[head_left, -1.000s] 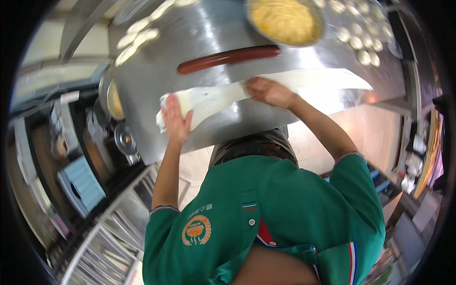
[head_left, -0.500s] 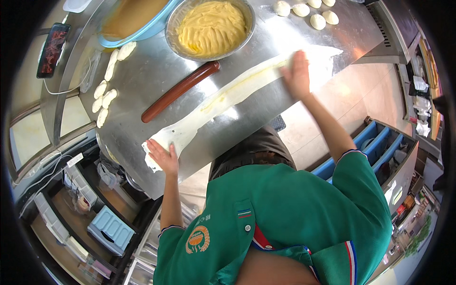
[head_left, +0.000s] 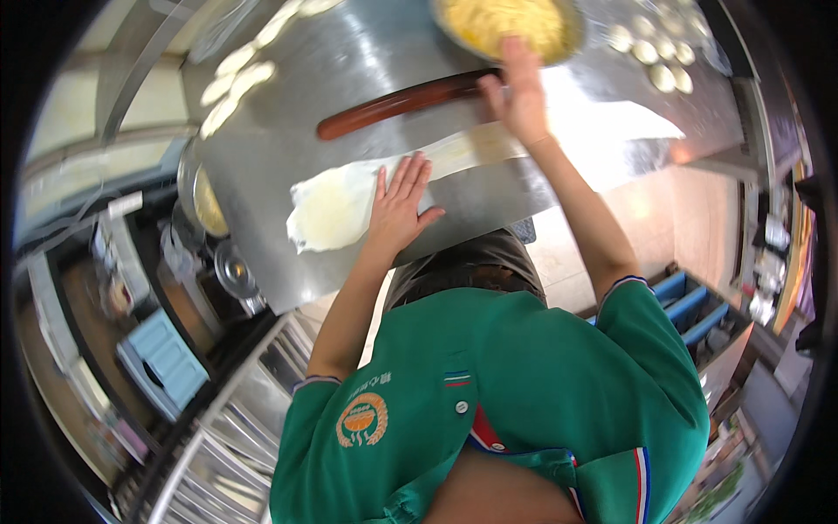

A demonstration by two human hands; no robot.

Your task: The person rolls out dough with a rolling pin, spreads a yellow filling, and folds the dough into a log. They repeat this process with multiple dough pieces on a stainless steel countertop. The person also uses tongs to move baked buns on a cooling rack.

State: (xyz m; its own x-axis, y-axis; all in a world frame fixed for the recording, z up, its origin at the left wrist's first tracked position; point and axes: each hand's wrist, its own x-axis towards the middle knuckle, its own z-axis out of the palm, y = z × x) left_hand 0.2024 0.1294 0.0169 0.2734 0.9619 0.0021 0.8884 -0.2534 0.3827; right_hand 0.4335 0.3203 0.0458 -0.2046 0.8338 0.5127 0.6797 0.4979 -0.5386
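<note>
A long, thin white dough sheet (head_left: 336, 210) lies across the steel table, with a yellowish smear along part of it. My left hand (head_left: 401, 205) rests flat on the sheet left of its middle, fingers stretched out. Beyond the sheet is a reddish-brown rolling pin (head_left: 393, 112). My right hand (head_left: 524, 100), slightly blurred, is raised over the pin's right end with fingers extended and thumb apart. Its fingertips overlap the near side of a metal bowl (head_left: 576, 42) of yellow paste (head_left: 497, 19); whether they touch the paste I cannot tell.
Several round dough balls (head_left: 662, 79) sit at the table's far right. Elongated dough pieces (head_left: 234, 85) lie along its far left. A round container (head_left: 208, 201) stands beside the left edge. Blue bins (head_left: 698, 319) are low on the right, and a light-blue box (head_left: 164, 358) at lower left.
My left hand has moved inward along the sheet from its left end. My right hand has left the sheet for the bowl's near edge. The view has shifted, and the sheet's left part looks flatter and wider.
</note>
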